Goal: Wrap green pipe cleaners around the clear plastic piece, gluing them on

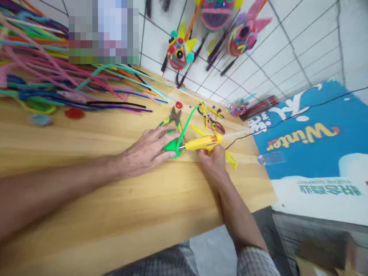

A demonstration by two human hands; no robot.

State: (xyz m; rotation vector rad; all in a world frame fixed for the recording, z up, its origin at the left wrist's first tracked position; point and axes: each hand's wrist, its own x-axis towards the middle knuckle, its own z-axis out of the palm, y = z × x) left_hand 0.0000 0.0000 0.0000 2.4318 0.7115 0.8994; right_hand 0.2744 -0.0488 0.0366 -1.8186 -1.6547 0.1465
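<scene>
My left hand [152, 147] is closed around a small green rounded piece [171, 147], which it steadies just above or on the wooden table [115, 207]; I cannot tell which. A bright green pipe cleaner [187, 125] rises from that piece and bends over at its top. In my right hand [214, 161] is a yellow hot glue gun [202, 142], its metal nozzle at the green piece's right side. A clear glue stick [237, 133] juts from the gun's back. Pliers [176, 115] lie behind my left hand, their handles partly hidden.
Many colourful pipe cleaners [71, 80] heap at the far left, near a red disc [74, 113]. Yellow and black scraps [211, 119] lie behind the gun. Bright ornaments [178, 53] hang on the wire grid [276, 50]. A black cord [316, 102] crosses the blue board [304, 153].
</scene>
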